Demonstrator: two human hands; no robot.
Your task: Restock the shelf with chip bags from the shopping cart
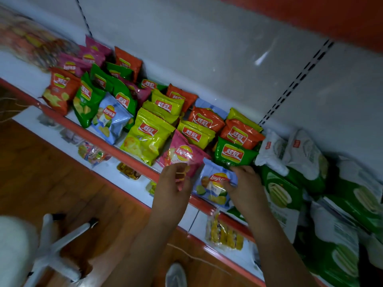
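Note:
A white shelf with a red front lip (116,151) holds several chip bags in orange, green, yellow, pink and light blue. My left hand (176,183) pinches the lower corner of a pink Lay's bag (182,155) at the shelf's front edge. My right hand (242,183) grips a light blue Lay's bag (213,183) that lies over the red lip, just below a green chip bag (234,155). The shopping cart is out of view.
Large green and white snack packs (300,162) crowd the shelf to the right. A lower shelf (192,219) holds small wrapped snacks. A white stand's legs (60,247) rest on the wooden floor at lower left. The white back panel (207,59) rises behind the bags.

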